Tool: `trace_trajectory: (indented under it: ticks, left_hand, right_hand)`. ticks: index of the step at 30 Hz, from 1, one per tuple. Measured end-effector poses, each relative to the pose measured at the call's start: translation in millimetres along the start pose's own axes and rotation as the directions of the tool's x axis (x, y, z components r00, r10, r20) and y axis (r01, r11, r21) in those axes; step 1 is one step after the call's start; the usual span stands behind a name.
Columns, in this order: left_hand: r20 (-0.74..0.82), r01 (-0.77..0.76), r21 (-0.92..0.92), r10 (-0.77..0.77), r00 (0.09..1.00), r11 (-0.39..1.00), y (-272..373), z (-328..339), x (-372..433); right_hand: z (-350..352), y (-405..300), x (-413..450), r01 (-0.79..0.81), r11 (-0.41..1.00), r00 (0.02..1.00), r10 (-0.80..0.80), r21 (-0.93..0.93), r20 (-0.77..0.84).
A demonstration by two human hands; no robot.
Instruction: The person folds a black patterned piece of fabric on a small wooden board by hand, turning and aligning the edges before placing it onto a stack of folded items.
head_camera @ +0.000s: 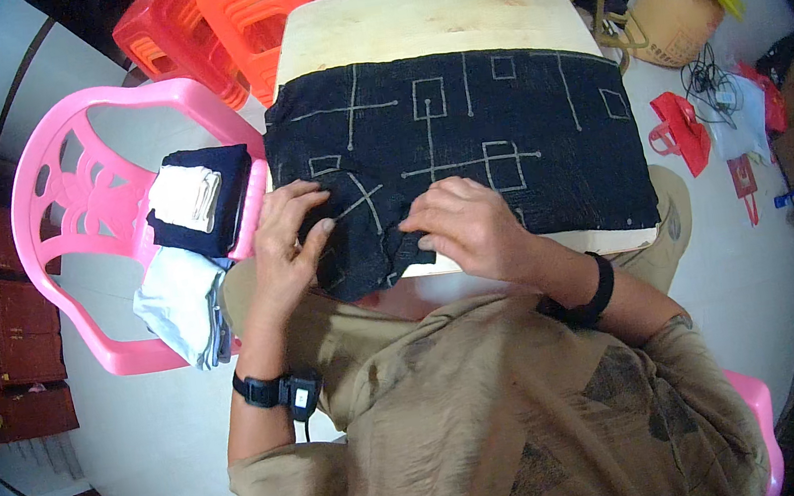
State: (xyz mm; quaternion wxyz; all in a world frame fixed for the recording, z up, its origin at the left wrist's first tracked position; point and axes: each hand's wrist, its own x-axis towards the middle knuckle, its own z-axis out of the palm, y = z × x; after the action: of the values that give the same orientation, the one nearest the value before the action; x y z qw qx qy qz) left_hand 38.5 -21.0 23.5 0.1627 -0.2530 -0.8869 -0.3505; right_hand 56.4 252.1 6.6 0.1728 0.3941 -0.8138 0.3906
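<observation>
A black cloth (536,102) with grey lines and squares lies spread over a pale wooden board or tabletop (412,16) in front of me. Its near left corner is rumpled and hangs over the front edge. At the cloth's left side, my left hand (287,240) touches it with thumb and fingers apart. My right hand (469,223) is at the rumpled near edge, its fingers curled and its thumb close beneath them. Whether cloth is pinched between those fingertips is hard to make out.
On a pink plastic chair (96,190) at left are a folded white cloth (183,197), dark folded cloth (228,166) and light-blue garments (182,302). Red and orange plastic stools (253,11) stand behind. At right are a carton (674,8), red bags (682,127) and black cables (710,86).
</observation>
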Motion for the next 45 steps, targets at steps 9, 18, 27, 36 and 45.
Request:
trace_trajectory:
  ticks: [9, 18, 27, 36, 45]
  left_hand:
    - [0.008, 0.227, 0.018, -0.227, 0.974, 0.974, -54, 23, -12]
    - [0.176, 0.352, -0.388, -0.306, 0.936, 0.852, -60, 23, 0]
    - [0.295, 0.54, -0.627, -0.471, 0.831, 0.561, -61, 14, -6]
    - [0.246, 0.426, -0.542, -0.348, 0.905, 0.724, -62, 19, -7]
    - [0.283, 0.484, -0.618, -0.399, 0.872, 0.619, -67, 18, -10]
  right_hand:
    - [15, 0, -5, 0.071, 0.961, 0.973, -0.008, -0.268, 0.231]
    - [27, 4, 1, 0.086, 0.948, 0.965, -0.004, -0.305, 0.26]
    - [7, 18, 11, -0.267, 0.944, 0.963, 0.268, 0.192, 0.023]
    - [34, 6, 12, 0.089, 0.96, 0.956, -0.008, -0.266, 0.293]
    - [24, 37, 23, -0.608, 0.603, 0.737, 0.671, 0.516, 0.084]
